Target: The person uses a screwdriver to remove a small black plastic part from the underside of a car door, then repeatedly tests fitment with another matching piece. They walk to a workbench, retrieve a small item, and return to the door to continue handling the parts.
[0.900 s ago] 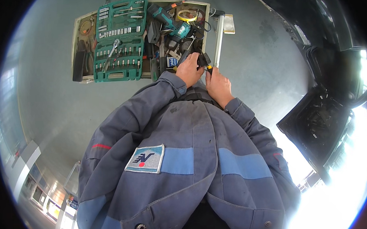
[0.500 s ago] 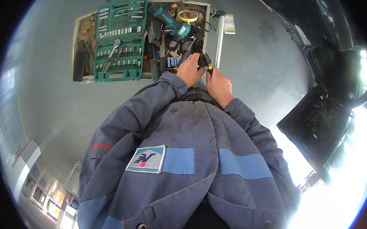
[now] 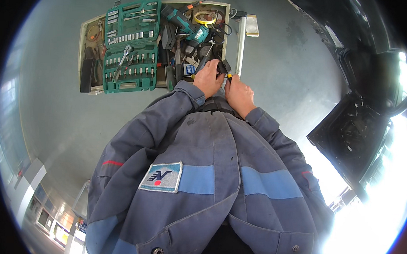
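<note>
At the near right of a tool cart (image 3: 82, 64), my left hand (image 3: 207, 80) is closed on a black tool (image 3: 224, 66), its exact kind unclear. My right hand (image 3: 239, 96) grips a yellow-and-black handle (image 3: 229, 76) just beside it; how the two pieces join is hidden. Behind my fingers lie loose tools, a blue packet (image 3: 189, 69) and a teal-and-black power tool (image 3: 195, 33). An open green socket set (image 3: 127, 36) rests on the cart's left, with a ratchet (image 3: 122, 60) across it.
A yellow ring (image 3: 205, 18) and a long screwdriver (image 3: 199, 3) sit at the back of the cart. A pale flat piece (image 3: 251, 26) sticks out right of its handle (image 3: 242, 49). Glossy black car panels (image 3: 347, 140) line the right, over a grey floor (image 3: 287, 79).
Both hands and the held pieces have shifted very slightly left, and the cart appears a little shifted too. The grips look the same.
</note>
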`<state>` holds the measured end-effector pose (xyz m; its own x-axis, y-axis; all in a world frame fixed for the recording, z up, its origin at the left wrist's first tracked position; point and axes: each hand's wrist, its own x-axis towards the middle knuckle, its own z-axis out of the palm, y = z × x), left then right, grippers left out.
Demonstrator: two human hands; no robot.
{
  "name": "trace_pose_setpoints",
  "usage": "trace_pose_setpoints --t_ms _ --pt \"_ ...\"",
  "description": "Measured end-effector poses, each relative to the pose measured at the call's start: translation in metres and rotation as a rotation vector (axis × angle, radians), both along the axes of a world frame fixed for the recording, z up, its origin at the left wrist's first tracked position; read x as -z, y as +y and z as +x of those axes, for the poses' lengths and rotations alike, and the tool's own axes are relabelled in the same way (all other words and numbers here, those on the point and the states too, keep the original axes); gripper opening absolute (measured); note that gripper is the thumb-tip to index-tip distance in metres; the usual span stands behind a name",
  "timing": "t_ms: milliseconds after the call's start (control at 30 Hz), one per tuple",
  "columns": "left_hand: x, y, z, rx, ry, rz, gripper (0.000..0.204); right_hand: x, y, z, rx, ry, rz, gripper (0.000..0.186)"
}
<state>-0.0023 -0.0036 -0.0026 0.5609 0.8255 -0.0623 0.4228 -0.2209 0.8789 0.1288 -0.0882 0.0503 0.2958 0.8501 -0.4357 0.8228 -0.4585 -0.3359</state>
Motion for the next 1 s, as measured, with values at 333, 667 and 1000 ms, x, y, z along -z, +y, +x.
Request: trace_pose_setpoints --t_ms 333,667,1000 --pt "0.0053 0.0033 -0.0001 -0.009 -0.018 0.035 0.038 0.0014 0.0024 -0.0053 0.005 -0.042 0.02 0.022" --pt "0.001 0.0063 -0.0016 0.046 0.031 0.079 0.04 0.0062 0.0061 -0.0074 -0.011 -0.091 0.036 0.022" --pt "-0.0021 0.004 -0.0016 0.059 0.057 0.067 0.038 0.0066 0.0051 -0.0069 0.01 -0.086 0.056 0.021"
